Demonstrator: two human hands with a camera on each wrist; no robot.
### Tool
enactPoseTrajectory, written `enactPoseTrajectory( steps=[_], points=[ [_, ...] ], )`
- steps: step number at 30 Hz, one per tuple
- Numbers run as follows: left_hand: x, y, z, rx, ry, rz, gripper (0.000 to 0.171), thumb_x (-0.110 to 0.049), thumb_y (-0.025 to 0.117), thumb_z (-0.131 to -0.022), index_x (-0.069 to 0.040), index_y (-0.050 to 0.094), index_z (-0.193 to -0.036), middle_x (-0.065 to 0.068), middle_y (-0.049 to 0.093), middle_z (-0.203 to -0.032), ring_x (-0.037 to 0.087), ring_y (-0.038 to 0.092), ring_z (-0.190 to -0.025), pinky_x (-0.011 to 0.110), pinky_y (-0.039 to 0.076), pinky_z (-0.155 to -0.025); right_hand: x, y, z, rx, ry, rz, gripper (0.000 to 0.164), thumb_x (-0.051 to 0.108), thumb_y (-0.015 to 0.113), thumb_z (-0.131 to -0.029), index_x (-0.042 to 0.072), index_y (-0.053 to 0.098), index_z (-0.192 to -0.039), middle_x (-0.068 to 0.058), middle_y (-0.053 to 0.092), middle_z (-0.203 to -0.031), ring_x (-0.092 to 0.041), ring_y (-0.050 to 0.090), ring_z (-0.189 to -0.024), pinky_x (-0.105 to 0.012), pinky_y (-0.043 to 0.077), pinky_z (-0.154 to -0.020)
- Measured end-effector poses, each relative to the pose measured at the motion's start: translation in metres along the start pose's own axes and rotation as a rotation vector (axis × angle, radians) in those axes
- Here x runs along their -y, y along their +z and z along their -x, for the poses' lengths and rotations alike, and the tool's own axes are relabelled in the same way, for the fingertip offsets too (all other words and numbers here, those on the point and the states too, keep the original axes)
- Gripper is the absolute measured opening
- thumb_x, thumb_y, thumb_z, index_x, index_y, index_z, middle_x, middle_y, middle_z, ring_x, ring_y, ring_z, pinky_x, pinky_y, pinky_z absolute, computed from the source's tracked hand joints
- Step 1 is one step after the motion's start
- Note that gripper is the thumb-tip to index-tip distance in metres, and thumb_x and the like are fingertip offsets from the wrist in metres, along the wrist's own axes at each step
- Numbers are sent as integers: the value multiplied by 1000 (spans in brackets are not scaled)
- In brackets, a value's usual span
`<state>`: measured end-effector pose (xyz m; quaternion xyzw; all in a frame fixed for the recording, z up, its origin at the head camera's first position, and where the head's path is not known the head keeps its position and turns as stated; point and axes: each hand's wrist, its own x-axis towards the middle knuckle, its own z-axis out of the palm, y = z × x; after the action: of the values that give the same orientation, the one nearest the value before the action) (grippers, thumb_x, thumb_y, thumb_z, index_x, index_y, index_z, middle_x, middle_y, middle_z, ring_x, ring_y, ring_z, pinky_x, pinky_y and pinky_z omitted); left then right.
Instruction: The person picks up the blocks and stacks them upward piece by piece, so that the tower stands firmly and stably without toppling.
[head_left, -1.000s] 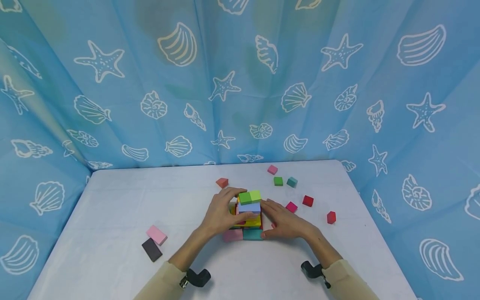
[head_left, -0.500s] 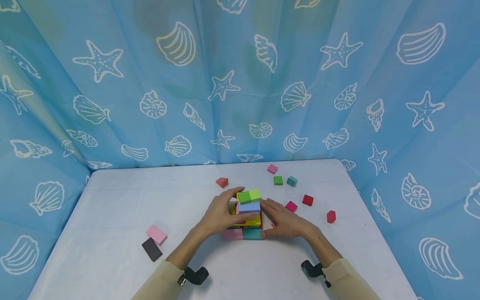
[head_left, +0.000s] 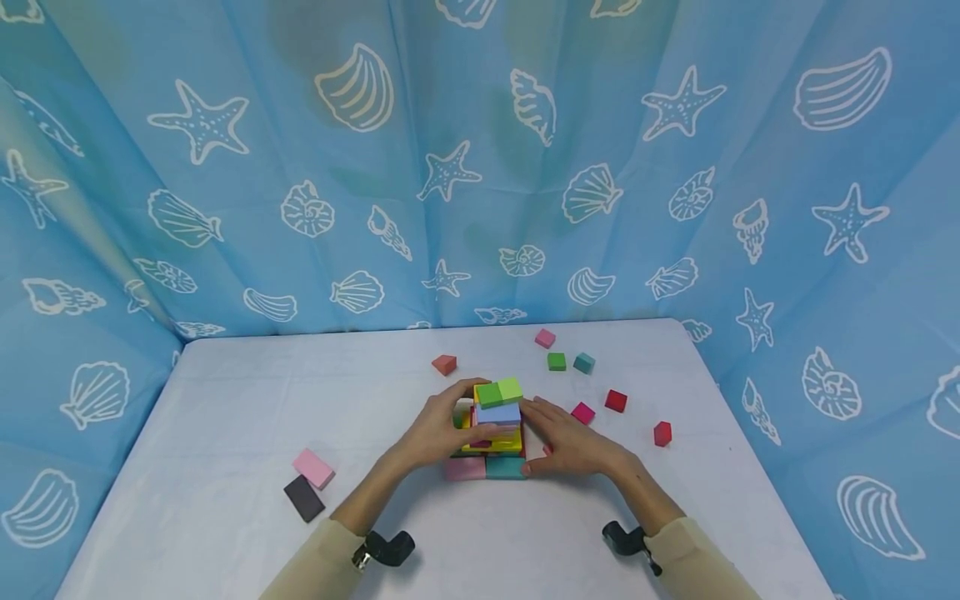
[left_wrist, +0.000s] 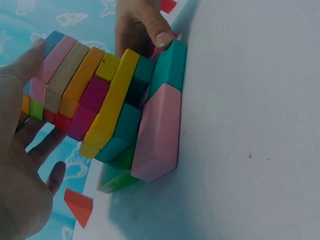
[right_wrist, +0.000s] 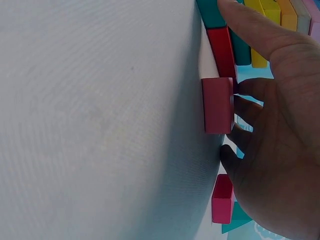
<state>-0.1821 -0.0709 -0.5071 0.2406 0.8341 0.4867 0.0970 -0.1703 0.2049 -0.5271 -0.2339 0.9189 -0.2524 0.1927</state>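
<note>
A tower of stacked coloured wooden blocks stands on the white table, two green blocks (head_left: 500,393) on top and a blue block (head_left: 498,416) below them. My left hand (head_left: 435,427) grips the tower's upper layers from the left, thumb across the front and fingers behind. In the left wrist view, a long yellow block (left_wrist: 114,102) lies midway down the leaning-looking stack. A pink block (head_left: 466,469) and a teal block (head_left: 506,469) form the front of the base. On the right, my right hand (head_left: 577,443) touches that teal block with its thumb, fingers extended along the tower's side.
Beside my right fingers lies a rose block (right_wrist: 218,106). Loose pieces include an orange block (head_left: 445,365), a green block (head_left: 557,362), a teal block (head_left: 584,363) and a red block (head_left: 662,433). Left lie a pink block (head_left: 312,468) and a black block (head_left: 303,498).
My left wrist and forearm have shifted slightly left, with the thumb still across the tower's front. The right hand and the loose blocks look unmoved.
</note>
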Motion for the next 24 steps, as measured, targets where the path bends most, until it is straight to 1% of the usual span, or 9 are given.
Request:
enactPoseTrajectory(
  steps=[3, 8, 10, 13, 15, 17, 20, 24],
  points=[
    [0, -1, 0, 15, -14, 18, 70, -47, 76, -87, -31, 45, -147, -6, 57, -139, 18, 50, -132, 53, 40, -112, 0, 1, 0, 0, 5, -2, 112, 52, 84, -75, 27, 19, -162, -1, 22, -167, -28, 12, -155, -58, 36, -112],
    [1, -2, -1, 32, -2, 40, 74, -46, 76, -88, -25, 42, -151, -2, 54, -143, 22, 48, -135, 57, 38, -112, 0, 1, 0, 0, 7, -3, 112, 52, 84, -75, 27, 19, -162, -1, 23, -167, -28, 11, -155, -58, 37, -112],
    [1, -3, 0, 38, -3, 41, 76, -46, 75, -88, -24, 41, -152, -2, 54, -144, 22, 48, -136, 57, 37, -112, -1, 1, 0, -2, 4, -6, 112, 51, 84, -75, 26, 20, -162, -1, 23, -167, -29, 12, -155, -58, 37, -111],
    [2, -3, 0, 47, -11, 39, 76, -47, 75, -88, -27, 40, -153, -2, 52, -146, 23, 46, -138, 57, 37, -112, -1, 1, 0, -6, 0, -9, 111, 51, 84, -75, 26, 20, -162, -1, 24, -166, -29, 12, -155, -59, 38, -110],
    [2, -4, 0, 51, -14, 34, 76, -48, 74, -88, -32, 38, -154, -2, 51, -147, 23, 45, -139, 57, 36, -113, -1, 1, 0, -6, -3, -8, 111, 51, 84, -75, 26, 20, -162, -2, 24, -166, -29, 12, -155, -59, 38, -110],
    [3, -4, 0, 53, -6, 32, 75, -48, 73, -90, -35, 36, -154, -1, 50, -148, 24, 44, -140, 58, 36, -112, -1, 1, 0, -5, -4, -5, 111, 51, 84, -75, 26, 20, -162, -2, 23, -167, -29, 12, -155, -59, 38, -111],
    [3, -4, -1, 40, 18, 44, 69, -47, 68, -93, -36, 37, -154, -2, 50, -148, 23, 44, -139, 58, 37, -112, -1, 1, 0, -4, -5, -4, 111, 51, 84, -75, 25, 20, -162, -2, 23, -167, -29, 12, -155, -58, 37, -111],
    [-1, -6, -4, -8, 58, 59, 55, -45, 64, -97, -33, 47, -147, -6, 53, -145, 20, 46, -136, 57, 38, -112, 1, 1, 0, -4, -5, -9, 111, 50, 84, -75, 25, 20, -162, -2, 23, -166, -30, 12, -155, -58, 37, -111]
  ],
)
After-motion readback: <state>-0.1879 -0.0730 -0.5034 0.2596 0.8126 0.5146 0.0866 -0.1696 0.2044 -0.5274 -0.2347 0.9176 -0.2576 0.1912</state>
